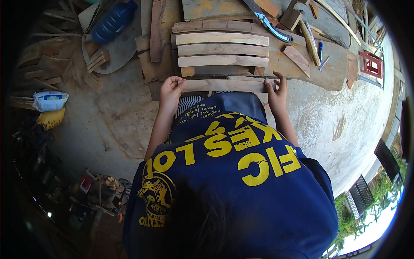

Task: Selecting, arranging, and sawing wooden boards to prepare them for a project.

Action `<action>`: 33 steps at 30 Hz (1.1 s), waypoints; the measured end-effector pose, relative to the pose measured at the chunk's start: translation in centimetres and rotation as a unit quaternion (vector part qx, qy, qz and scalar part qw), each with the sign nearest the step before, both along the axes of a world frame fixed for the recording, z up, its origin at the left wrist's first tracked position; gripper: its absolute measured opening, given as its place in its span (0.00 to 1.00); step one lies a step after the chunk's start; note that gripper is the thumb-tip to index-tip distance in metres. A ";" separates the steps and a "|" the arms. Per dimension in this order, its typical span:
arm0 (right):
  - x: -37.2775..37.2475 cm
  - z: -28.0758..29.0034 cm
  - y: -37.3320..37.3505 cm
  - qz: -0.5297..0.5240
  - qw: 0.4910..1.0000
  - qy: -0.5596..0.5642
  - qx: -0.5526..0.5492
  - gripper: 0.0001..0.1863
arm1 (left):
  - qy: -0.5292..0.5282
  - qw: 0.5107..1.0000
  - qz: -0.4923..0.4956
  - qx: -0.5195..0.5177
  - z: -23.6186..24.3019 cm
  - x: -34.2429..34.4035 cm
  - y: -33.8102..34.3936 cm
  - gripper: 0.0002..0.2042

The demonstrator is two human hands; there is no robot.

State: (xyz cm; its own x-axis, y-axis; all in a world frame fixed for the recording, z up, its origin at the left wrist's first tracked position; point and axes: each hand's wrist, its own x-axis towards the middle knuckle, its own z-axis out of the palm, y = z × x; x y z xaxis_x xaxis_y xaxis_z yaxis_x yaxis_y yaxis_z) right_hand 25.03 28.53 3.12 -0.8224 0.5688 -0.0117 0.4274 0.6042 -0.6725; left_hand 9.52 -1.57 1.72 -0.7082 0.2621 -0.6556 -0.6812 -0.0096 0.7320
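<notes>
Slat [222,86] crosswise between both hands [170,92], long axis left to right.

A long wooden slat [222,85] (greyish brown, narrow) runs crosswise on the near side of the pale strips [222,49].

L hand [171,93] & R hand [277,91] hold 1 wood strip [222,85] at opp. ends, nr 3 paler strips [222,61].
</notes>
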 end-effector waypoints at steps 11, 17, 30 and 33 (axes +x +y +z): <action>0.0 -4.9 -1.2 -0.290 0.865 0.121 -0.392 0.18 | 0.178 0.971 -0.038 -0.157 -2.0 -0.5 1.4 0.18; -0.4 -5.3 -1.9 -0.277 0.894 0.082 -0.343 0.20 | 0.214 0.943 -0.110 -0.227 -2.6 -0.5 1.3 0.21; -0.5 -5.8 -1.6 -0.274 0.913 0.050 -0.296 0.19 | 0.187 0.957 -0.126 -0.180 -3.1 -0.7 1.6 0.23; -0.6 -5.9 -1.7 -0.267 0.914 0.088 -0.292 0.19 | 0.225 0.951 -0.117 -0.177 -3.2 -0.7 1.7 0.23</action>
State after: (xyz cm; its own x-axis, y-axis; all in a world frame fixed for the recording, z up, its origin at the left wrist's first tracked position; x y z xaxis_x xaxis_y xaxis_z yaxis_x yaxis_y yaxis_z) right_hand 24.47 26.80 -2.76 -0.4473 0.8284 -0.3370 0.4113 -0.1441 -0.9000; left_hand 8.80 0.09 -1.50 -0.8872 0.2659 -0.3771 -0.2520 0.4055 0.8787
